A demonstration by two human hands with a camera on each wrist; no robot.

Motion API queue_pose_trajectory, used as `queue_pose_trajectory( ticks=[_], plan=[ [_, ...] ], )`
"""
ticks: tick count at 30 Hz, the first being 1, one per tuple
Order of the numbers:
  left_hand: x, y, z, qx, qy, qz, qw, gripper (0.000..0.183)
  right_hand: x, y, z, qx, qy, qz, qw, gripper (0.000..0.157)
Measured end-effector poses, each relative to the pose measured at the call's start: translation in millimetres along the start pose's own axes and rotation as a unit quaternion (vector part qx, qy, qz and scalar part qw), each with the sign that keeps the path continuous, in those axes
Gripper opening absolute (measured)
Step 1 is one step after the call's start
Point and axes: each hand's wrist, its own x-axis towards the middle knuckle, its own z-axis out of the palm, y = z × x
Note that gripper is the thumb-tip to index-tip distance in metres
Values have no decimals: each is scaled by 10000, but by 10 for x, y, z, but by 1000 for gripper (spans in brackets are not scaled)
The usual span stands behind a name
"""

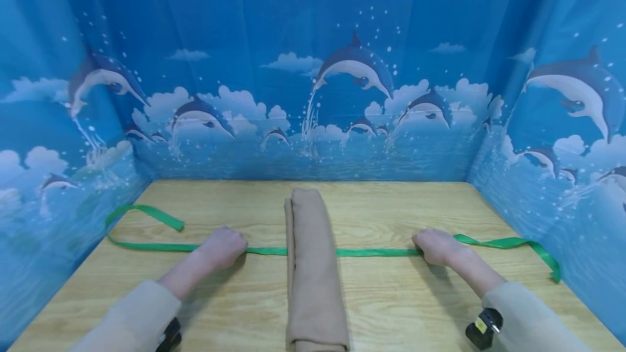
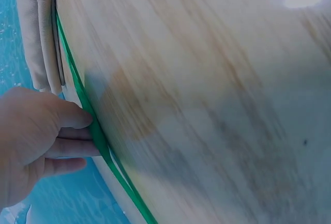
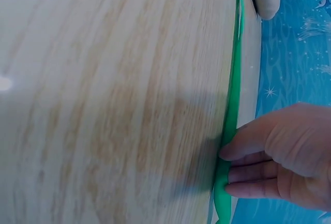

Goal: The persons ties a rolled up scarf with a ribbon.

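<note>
A long green ribbon (image 1: pixel 376 252) stretches from side to side across the table, passing beneath a folded brown cloth (image 1: pixel 318 270) that lies lengthwise in the middle. Left of the cloth, my left hand (image 1: pixel 225 246) pinches the ribbon between thumb and fingers; the left wrist view shows the green band (image 2: pixel 124 180) at the fingertips. On the other side, my right hand (image 1: pixel 437 246) pinches it too, and in the right wrist view the ribbon (image 3: pixel 232 94) runs up toward the cloth. Beyond each hand a loose ribbon tail curls on the table. The stretch under the cloth is hidden.
The light wood-grain table (image 1: pixel 391 308) is enclosed at the back and sides by a blue curtain (image 1: pixel 274 15) printed with dolphins. Each sleeved wrist carries a small black device, one of them the right-hand device (image 1: pixel 484 327).
</note>
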Motion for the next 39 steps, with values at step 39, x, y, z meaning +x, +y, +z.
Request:
queue_pose_trajectory(
  ticks=[39],
  plan=[
    [-52, -149, 27, -37, 504, -1380, 9891, 24, 5, 64, -142, 147, 558, 1276, 9901, 20]
  ],
)
